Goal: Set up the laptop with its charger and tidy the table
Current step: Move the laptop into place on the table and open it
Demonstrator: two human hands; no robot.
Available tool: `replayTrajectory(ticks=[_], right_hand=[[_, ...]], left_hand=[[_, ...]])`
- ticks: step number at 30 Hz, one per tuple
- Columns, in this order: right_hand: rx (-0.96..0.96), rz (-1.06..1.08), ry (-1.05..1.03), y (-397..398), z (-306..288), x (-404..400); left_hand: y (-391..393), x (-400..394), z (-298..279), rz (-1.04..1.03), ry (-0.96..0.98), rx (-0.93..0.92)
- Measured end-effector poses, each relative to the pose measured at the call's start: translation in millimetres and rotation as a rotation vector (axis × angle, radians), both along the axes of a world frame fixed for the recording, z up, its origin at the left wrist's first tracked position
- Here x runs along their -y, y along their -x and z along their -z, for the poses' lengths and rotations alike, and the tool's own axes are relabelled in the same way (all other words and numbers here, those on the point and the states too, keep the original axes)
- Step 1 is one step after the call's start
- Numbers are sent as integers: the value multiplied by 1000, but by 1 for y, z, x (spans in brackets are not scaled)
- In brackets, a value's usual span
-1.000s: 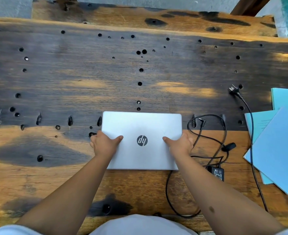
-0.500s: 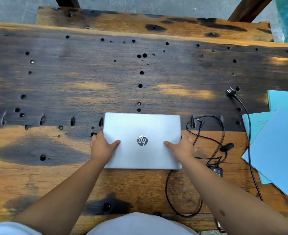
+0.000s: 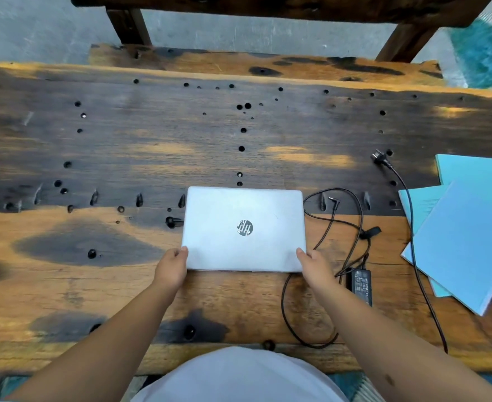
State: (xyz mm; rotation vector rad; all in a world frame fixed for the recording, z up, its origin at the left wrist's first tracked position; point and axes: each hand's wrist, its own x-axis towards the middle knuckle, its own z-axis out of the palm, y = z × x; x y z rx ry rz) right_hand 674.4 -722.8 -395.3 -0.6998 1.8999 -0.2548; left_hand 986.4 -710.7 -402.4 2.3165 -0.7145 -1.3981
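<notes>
A closed silver laptop (image 3: 244, 227) lies flat on the worn wooden table (image 3: 123, 158), logo up. My left hand (image 3: 171, 265) grips its near left corner, thumb on the lid. At the near right corner my right hand (image 3: 314, 266) grips the same way. To the right lies the black charger brick (image 3: 361, 285) with its tangled cable (image 3: 343, 221). The barrel plug (image 3: 334, 200) rests loose beside the laptop, and the wall plug (image 3: 379, 159) lies farther back on the table.
Several light blue booklets (image 3: 465, 239) lie overlapped at the table's right edge, with the charger's mains cable running across them. A wooden bench (image 3: 239, 62) stands beyond the table's far edge. The tabletop has many drilled holes.
Both hands slid back from the middle of the lid to the laptop's near corners. The camera tilted up, showing more of the bench.
</notes>
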Motion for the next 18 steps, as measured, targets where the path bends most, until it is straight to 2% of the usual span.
replayTrajectory(ticks=[8,14,18], right_hand=[[51,107,-40,0,-4,-2],[19,27,46,3,-6,-1],[-36,-124,73,0,-9,-2]], left_hand=[[-2,11,-2,-146,-59,-172],[-8,18,2,-181,-40,-178],[-12,16,8,-252,-56,-229]])
